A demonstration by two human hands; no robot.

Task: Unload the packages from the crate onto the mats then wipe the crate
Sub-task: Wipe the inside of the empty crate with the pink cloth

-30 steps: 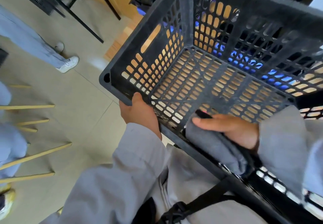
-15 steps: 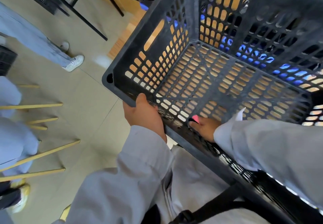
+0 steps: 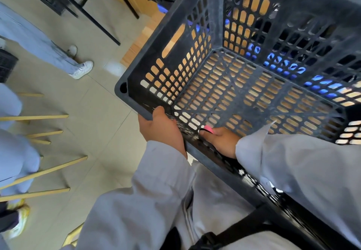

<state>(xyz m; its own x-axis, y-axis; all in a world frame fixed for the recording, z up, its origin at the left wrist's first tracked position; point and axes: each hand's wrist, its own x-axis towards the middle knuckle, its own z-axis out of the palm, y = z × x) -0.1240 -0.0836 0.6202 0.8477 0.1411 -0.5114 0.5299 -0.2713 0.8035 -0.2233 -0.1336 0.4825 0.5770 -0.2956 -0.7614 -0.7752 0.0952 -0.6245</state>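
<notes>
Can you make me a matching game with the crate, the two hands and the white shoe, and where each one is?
Things:
1. crate
2. left hand
3. right hand
4. white shoe

Places:
A. on the tiled floor
B. gripping the crate's near rim from outside
C. reaching inside, by the near wall
D. tilted, held up in front of the person

Pairs: 1-D, 2-B, 3-C, 4-A

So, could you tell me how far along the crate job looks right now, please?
Unloading looks done: the black crate holds no packages, its slotted floor bare. Wiping seems in hand: the left hand grips the near rim, while the right hand reaches inside at the near left corner; no cloth shows in this frame, only something pink at its fingertips. The rest of the crate may be left to wipe.
</notes>
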